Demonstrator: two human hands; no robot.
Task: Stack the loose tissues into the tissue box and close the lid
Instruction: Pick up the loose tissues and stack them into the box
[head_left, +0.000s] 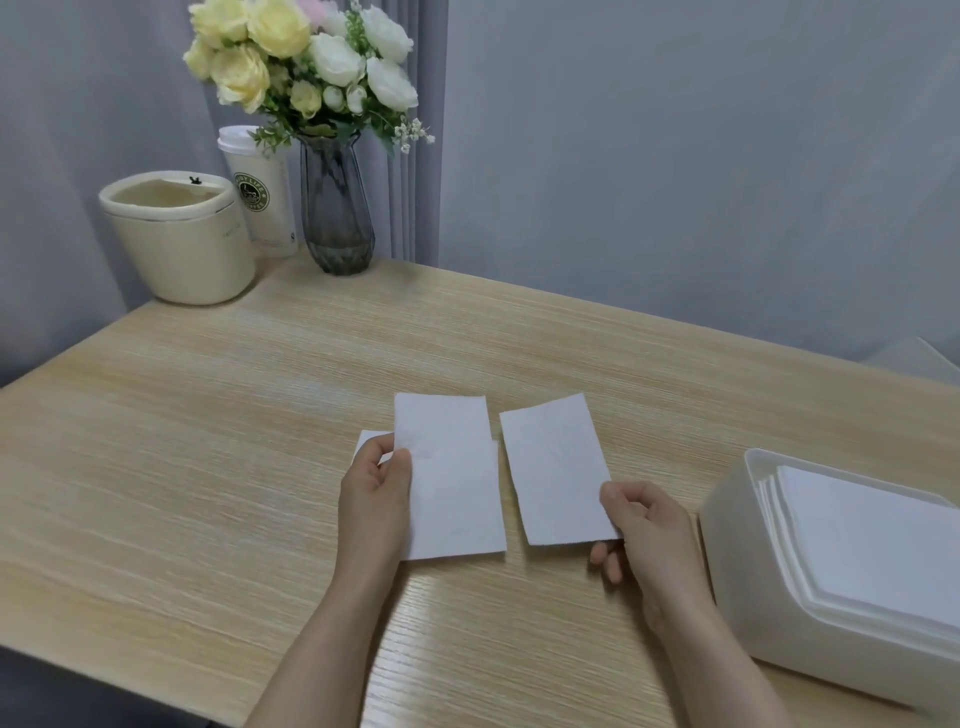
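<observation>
Wood surface: pale grain table (208, 441), everything sits on it.
Far left: cream bin (179, 239), paper cup (262, 195) behind it, glass vase (335, 208) of pale flowers (306, 57); none of these belong to the task.
Left hand (376, 499): thumb and fingers pinch the left edge of the left tissues (452, 488), an uneven overlapping bunch at table centre, looks like three sheets, count not certain.
Right tissue (556, 473): single sheet just right of the bunch, small gap between them.
Right hand (644, 525): pinches the near right corner of that sheet, lower fingers curled beneath.
Tissue box (737, 551): white, near right, top open, a stack of tissues already inside close to the rim.
Step in hand: probably gathering loose sheets into one pile before boxing.
How to do it well: square the edges, keep the pinch light so thin paper does not crease, lay the pile flat on the stack and aligned with it.
Hidden: lid not identifiable; box cut off by the right edge; whether the sheets are lifted or lying on the table is unclear.
</observation>
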